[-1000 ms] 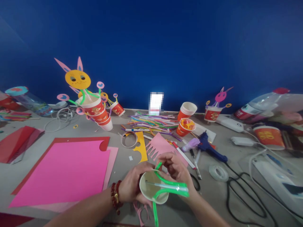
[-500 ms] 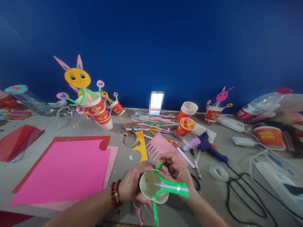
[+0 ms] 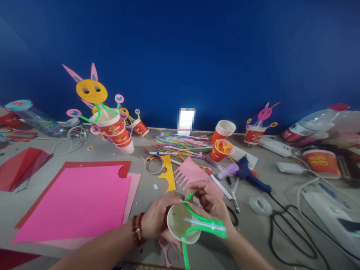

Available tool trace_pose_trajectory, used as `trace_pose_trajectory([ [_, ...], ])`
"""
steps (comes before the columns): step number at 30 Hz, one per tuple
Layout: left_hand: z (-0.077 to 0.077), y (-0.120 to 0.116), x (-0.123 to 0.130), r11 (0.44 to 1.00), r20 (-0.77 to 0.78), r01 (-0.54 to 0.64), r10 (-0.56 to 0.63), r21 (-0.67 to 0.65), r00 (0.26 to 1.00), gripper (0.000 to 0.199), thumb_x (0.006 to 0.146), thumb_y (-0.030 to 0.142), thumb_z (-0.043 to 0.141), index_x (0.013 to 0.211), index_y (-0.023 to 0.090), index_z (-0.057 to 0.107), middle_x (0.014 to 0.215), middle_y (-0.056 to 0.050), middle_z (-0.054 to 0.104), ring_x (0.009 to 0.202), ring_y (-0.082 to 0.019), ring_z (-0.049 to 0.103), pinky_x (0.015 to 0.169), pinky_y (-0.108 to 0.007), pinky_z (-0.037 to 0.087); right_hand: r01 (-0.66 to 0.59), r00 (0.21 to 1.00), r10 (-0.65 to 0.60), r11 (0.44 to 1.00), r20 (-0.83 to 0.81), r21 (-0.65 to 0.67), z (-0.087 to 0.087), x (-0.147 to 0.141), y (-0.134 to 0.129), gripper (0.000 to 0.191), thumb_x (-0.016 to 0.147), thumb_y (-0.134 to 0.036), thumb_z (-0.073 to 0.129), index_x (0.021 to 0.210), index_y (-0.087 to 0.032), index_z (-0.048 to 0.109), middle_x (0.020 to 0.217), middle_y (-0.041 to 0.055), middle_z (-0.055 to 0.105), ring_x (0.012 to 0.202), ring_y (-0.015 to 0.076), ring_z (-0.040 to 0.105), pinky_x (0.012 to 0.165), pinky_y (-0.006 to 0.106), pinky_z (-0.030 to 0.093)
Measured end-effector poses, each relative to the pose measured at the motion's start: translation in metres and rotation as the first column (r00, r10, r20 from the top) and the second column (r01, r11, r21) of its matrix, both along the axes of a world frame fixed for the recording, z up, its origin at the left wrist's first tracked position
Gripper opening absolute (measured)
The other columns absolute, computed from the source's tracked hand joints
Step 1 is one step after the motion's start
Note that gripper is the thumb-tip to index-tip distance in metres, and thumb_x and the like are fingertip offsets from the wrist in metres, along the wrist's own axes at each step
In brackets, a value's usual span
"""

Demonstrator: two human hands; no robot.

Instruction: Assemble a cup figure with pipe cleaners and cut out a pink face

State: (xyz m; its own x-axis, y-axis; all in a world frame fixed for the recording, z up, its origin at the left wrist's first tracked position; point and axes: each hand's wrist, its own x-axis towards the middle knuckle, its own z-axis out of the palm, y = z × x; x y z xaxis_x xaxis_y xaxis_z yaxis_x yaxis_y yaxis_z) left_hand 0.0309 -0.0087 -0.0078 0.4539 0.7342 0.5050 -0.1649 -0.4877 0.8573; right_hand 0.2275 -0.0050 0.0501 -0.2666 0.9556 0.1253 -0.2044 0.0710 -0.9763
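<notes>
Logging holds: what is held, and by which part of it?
The left hand holds the paper cup by its outer side; the right hand is at the green stems, its grip unclear.

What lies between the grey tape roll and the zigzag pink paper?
In the head view, cut yellow paper lies there, with a slim white item at its upper right.

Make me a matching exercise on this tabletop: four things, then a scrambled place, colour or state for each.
1. Left hand
2. Glue gun
3. Bright pink sheet
4. Cup in front of the stacked cups

A. Lying over a red sheet
B. Filled with paper scraps
C. Around a paper cup
D. Dark blue

Left hand: C
Glue gun: D
Bright pink sheet: A
Cup: B
</notes>
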Motion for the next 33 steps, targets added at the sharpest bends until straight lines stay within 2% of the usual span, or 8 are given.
trace_pose_trajectory([
  [8,0.0028,0.0012,0.0007,0.999,0.047,-0.006,0.003,0.053,0.999,0.093,0.051,0.064,0.089,0.129,0.029,0.053,0.114,-0.008,0.066,0.098,-0.027,0.066,0.088,-0.035,0.051,0.005,1.0,-0.005,1.0,0.003,0.008,-0.0005,-0.0006,-0.0002,0.033,0.082,-0.033,0.08,0.109,-0.025,0.064,0.091,0.0027,0.062,0.082,0.0171,0.064,0.074,0.028,0.052],
  [18,0.0033,0.0004,0.0003,0.999,0.03,-0.004,0.003,0.042,1.0,0.088,0.055,0.069,0.083,0.128,0.027,0.055,0.11,-0.008,0.067,0.094,-0.025,0.066,0.084,-0.033,0.051,0.013,1.0,-0.013,0.999,-0.005,0.039,0.0015,-0.0018,-0.0004,0.031,0.083,-0.033,0.079,0.108,-0.024,0.063,0.09,0.0027,0.063,0.081,0.0169,0.065,0.073,0.028,0.052],
  [26,-0.001,0.0,-0.0027,1.0,-0.034,0.015,-0.014,0.005,0.999,0.091,0.051,0.071,0.084,0.125,0.024,0.058,0.11,-0.011,0.065,0.096,-0.028,0.064,0.086,-0.036,0.051,0.01,1.0,-0.01,0.999,-0.003,0.048,0.004,-0.002,0.0,0.03,0.083,-0.032,0.079,0.108,-0.025,0.063,0.089,0.0022,0.064,0.079,0.0167,0.066,0.071,0.027,0.052],
  [33,0.0032,-0.0001,-0.0002,0.998,-0.026,-0.031,0.033,0.062,0.999,0.09,0.054,0.071,0.083,0.127,0.026,0.056,0.11,-0.009,0.066,0.094,-0.027,0.066,0.083,-0.036,0.052,0.02,1.0,-0.02,0.998,-0.009,0.051,0.0036,-0.0024,0.0,0.03,0.082,-0.031,0.079,0.107,-0.025,0.064,0.09,0.0021,0.064,0.08,0.0158,0.066,0.072,0.026,0.053],
])
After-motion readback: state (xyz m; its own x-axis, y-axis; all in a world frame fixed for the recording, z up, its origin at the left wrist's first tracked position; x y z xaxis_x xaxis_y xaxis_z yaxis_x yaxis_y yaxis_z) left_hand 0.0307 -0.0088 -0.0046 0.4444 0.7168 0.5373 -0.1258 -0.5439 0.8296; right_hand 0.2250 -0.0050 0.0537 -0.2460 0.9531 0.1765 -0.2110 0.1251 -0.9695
